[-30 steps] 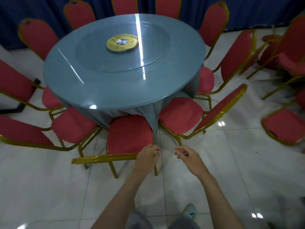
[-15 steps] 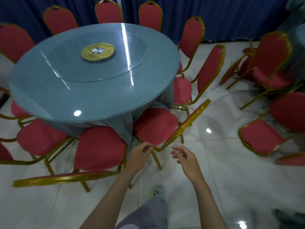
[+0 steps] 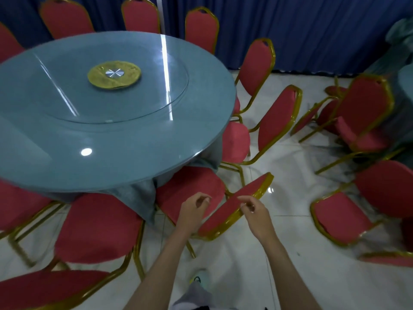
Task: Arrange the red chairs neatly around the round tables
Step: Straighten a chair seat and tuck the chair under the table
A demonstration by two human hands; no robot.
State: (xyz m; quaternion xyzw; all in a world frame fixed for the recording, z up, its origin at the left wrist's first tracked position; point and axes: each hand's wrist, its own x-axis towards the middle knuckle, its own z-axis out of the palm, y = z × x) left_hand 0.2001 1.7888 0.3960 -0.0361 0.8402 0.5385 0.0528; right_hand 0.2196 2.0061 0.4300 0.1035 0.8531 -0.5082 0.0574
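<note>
Between left hand [image 3: 193, 210] and right hand [image 3: 257, 212] tilts the red chair back [image 3: 232, 205]; left fingers [image 3: 201, 196] curl loosely, empty; right fingers' [image 3: 247, 201] contact unclear.

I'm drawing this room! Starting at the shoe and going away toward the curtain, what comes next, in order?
shoe → red chair backrest → its seat → round table → gold centre disc → far red chair → blue curtain

Dark blue curtains [image 3: 312, 30] hang in folds along the far wall; the floor [image 3: 234, 260] is glossy white tile with thin grey seams. A small bright glare [image 3: 271, 190] sits right of centre.
</note>
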